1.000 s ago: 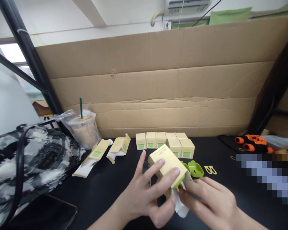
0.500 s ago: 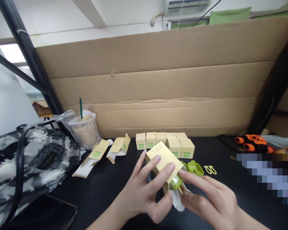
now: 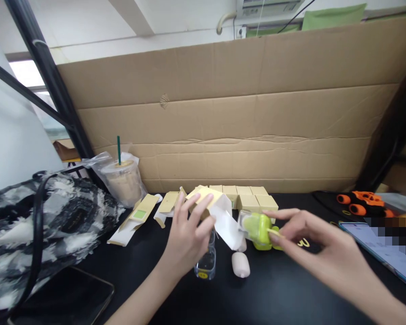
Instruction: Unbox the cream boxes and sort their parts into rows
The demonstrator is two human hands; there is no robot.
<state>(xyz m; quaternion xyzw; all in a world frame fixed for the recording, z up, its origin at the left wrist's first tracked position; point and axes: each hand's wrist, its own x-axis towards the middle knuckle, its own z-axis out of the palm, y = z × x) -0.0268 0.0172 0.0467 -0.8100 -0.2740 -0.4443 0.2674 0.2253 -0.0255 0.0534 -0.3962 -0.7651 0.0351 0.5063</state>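
My left hand point(image 3: 191, 225) grips a small cream-yellow box point(image 3: 205, 197), whose white inner flap point(image 3: 227, 223) hangs open to the right. In my right hand point(image 3: 318, 239), thumb and forefinger pinch a small lime-green case with a clear end point(image 3: 262, 228), held just right of the flap. Some bright green pieces point(image 3: 276, 234) lie behind it, partly covered. Below my left hand, a clear plastic container point(image 3: 205, 264) with a yellow sticker rests on the black table. Beside it lies a pale pinkish rounded piece point(image 3: 240, 265); a similar one point(image 3: 242, 245) is partly hidden by the flap.
Several closed cream boxes point(image 3: 250, 201) stand at the back, with opened boxes point(image 3: 140, 214) to their left. A bagged drink cup point(image 3: 123, 180), a patterned bag point(image 3: 54, 225) and a dark phone point(image 3: 64, 295) occupy the left. An orange toy car point(image 3: 363, 203) and a lit phone point(image 3: 385, 250) are right.
The green case has come out of the cream box and moved right in my right hand. My left hand has drawn the box left, uncovering the clear container and pale pieces.
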